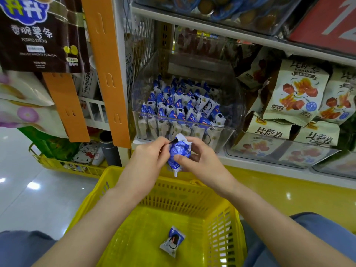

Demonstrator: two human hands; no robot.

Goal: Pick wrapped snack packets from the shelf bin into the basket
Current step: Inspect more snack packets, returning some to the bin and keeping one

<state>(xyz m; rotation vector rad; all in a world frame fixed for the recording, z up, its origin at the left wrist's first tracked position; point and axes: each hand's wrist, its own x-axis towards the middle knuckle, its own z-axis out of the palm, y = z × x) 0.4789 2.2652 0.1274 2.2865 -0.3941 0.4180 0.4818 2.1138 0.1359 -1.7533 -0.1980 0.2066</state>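
Two hands hold one blue and white snack packet (178,154) between them. The left hand (146,154) pinches the packet's top edge with its thumb and first finger, and its other fingers are curled in. The right hand (201,158) grips the packet too, with its thumb pressed flat on the front and its fingers bent round the back. Just past the fingertips, further from the person, stands the clear shelf bin (228,132), full of more packets (179,105) of the same kind. Right under the fingers is the yellow basket (221,224). A second packet (172,240) lies flat on the basket floor, well below the hands. Beige snack bags (294,93) sit off to the right of the right hand's fingers.
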